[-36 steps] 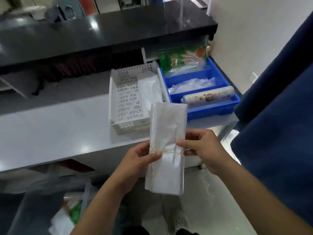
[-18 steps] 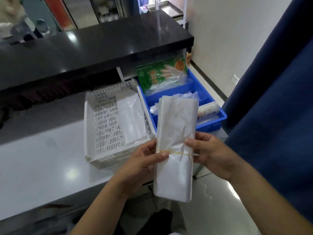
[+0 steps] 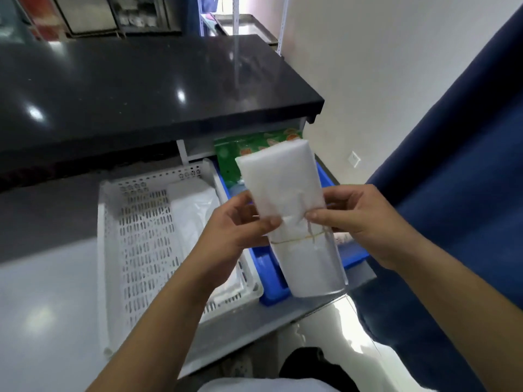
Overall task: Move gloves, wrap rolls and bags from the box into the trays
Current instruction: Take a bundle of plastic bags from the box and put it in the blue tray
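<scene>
A bundle of bags, bound by a rubber band, is being held in mid-air by both hands. The left hand is being closed on the bundle's left edge, with the thumb pressed across its face just above the band. The right hand is being closed on the right edge, with fingertips pinched where the band crosses. Each grip is thus being kept narrow and full: nothing but the bundle is being held.

Directly beyond and beneath the grip, the blue tray is being largely hidden by the bundle; a green glove pack is being seen at its far end, above the bundle's upper edge. Just to the left of the left-hand grip, the white tray is being shown on the worktop, with a flat bag pack already lying along its right side. The box named in the task is not being shown.

The step in hand is being judged as the carrying of a bag bundle toward a tray, with release not yet made. For the next move, a choice of tray is being called for, probably the white one beside the matching pack; the bundle would then need to be lowered flat and both grips widened.
</scene>
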